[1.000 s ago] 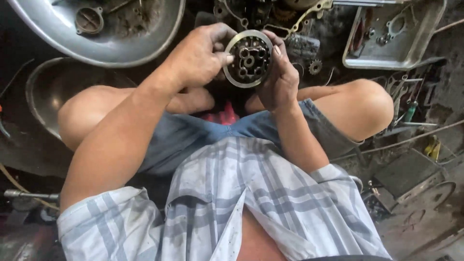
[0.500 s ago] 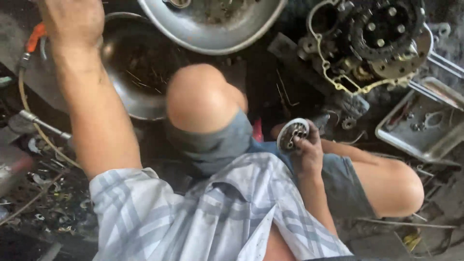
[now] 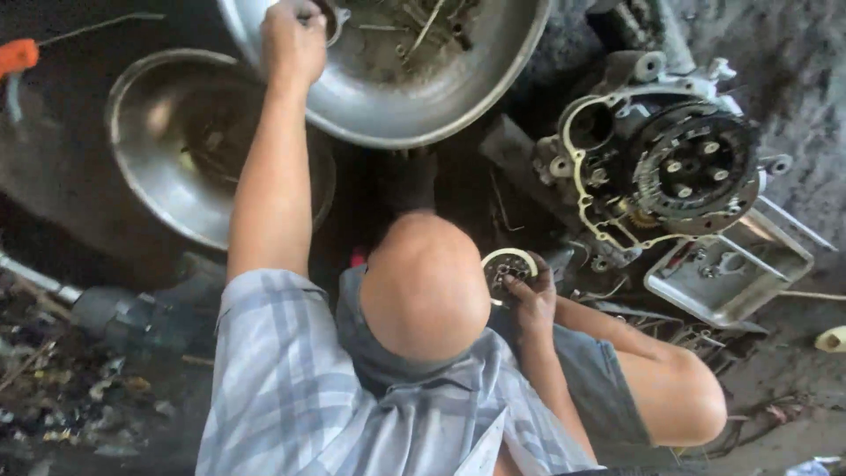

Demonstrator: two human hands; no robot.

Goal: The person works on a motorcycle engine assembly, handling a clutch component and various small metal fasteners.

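**Hands and parts around the engine case**

Right hand (image 3: 531,300) grips round clutch part (image 3: 507,267), just left-below engine case (image 3: 656,167). Left hand (image 3: 293,40), fingers curled, grip unclear, reaches into large steel bowl (image 3: 458,106), left of case. Smaller bowl (image 3: 167,150) farther left; metal tray (image 3: 740,278) below-right.

Large bowl (image 3: 493,97) top centre, smaller bowl (image 3: 167,141) upper left beside it; engine case (image 3: 661,167) upper right, tray (image 3: 740,273) just below; round part (image 3: 508,269) centre.
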